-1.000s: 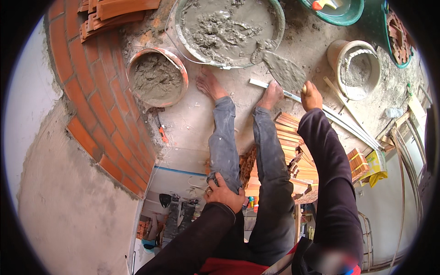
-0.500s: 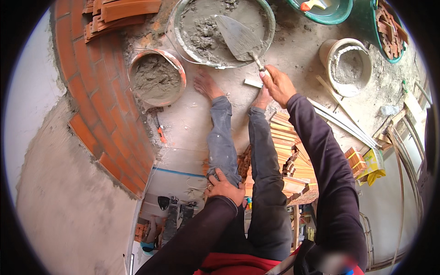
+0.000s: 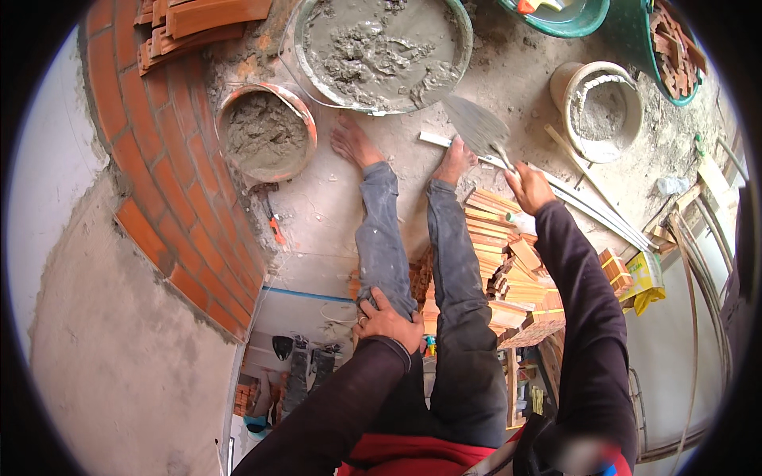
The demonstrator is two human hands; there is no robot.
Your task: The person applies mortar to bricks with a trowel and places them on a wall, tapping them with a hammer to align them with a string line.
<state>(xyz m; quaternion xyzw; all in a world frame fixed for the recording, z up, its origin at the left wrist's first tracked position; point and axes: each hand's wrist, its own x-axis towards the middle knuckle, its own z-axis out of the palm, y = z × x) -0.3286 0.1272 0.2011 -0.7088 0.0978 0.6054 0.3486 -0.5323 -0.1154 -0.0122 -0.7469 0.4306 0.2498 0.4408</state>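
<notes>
My right hand (image 3: 530,189) is closed round the handle of a pointed trowel (image 3: 478,127). Its wet grey blade is tilted, just off the near right rim of a large round tub (image 3: 468,49). Inside the tub lies wet grey mortar (image 3: 377,59) with a churned, lumpy surface. My left hand (image 3: 390,324) rests on my left knee, fingers spread over the grey trouser leg and holding nothing. Left of my bare feet stands an orange-rimmed bucket (image 3: 312,147) partly filled with thicker mortar.
A brick wall (image 3: 178,182) curves along the left. A hammer (image 3: 274,222) lies on the floor beside it. Stacked bricks (image 3: 496,238) and long pale strips (image 3: 591,205) lie at the right, under my forearm. Beyond are a cream bucket (image 3: 560,91) and green tubs (image 3: 573,30).
My right hand has drawn the trowel out of the tub, back and to the right. The mortar looks wetter and more churned. My left hand has stayed on the knee.
</notes>
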